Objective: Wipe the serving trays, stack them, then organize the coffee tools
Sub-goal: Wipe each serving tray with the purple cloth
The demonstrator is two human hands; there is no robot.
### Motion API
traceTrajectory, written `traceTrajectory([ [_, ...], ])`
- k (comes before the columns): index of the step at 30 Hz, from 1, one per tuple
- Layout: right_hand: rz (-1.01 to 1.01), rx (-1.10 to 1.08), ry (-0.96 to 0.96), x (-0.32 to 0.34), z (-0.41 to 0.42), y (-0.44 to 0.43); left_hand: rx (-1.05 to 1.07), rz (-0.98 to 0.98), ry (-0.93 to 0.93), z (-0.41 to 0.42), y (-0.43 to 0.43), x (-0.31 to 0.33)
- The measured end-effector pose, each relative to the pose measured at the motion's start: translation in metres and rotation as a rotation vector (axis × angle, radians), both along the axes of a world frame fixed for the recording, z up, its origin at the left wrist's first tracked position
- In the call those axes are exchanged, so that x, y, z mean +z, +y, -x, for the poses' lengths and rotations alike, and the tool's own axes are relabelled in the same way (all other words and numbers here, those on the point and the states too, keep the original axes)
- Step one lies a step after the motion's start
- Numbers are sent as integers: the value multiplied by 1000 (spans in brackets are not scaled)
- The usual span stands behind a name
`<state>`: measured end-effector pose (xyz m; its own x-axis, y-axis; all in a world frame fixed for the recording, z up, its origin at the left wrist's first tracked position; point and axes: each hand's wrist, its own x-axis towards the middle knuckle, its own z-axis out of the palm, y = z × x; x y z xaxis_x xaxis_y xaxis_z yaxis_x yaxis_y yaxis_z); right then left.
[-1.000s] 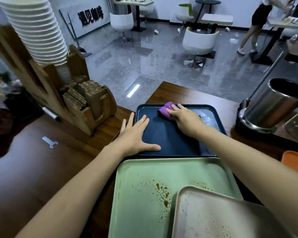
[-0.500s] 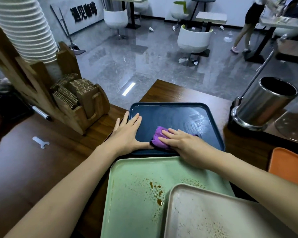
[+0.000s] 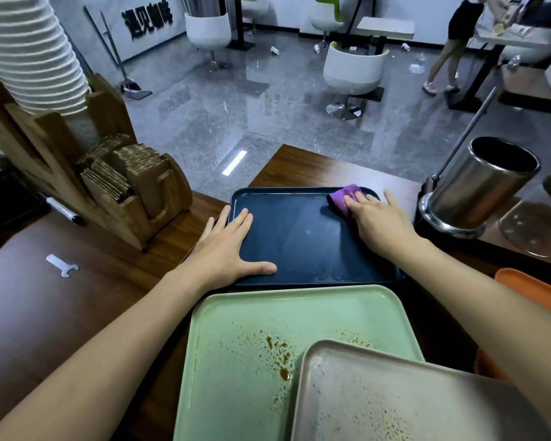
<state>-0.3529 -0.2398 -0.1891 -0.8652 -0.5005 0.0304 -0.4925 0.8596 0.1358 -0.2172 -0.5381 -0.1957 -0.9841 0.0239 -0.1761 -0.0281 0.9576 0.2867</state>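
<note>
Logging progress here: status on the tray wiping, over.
Left hand flat on dark blue tray, steadying. Right hand presses purple cloth at its far right corner. Green tray stained, unwiped. Nothing blocking.

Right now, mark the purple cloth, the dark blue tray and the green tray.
purple cloth (image 3: 339,198): head view, exposed fold at its left edge.
dark blue tray (image 3: 299,237): head view, bare centre of its floor.
green tray (image 3: 229,319): head view, unstained upper-left floor.

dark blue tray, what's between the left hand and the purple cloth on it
In the head view, only bare surface of the dark blue tray lies between the left hand and the purple cloth.
</note>
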Motion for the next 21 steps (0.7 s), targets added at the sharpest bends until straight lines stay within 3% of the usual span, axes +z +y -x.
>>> traceTrajectory([
  [5,26,42,-51,9,-34,19,3,24,-6,0,1,1],
  [13,63,138,-301,28,-100,37,5,39,-7,1,2,0],
  [21,145,294,-398,19,-111,-29,-9,62,-8,2,3,-1],
])
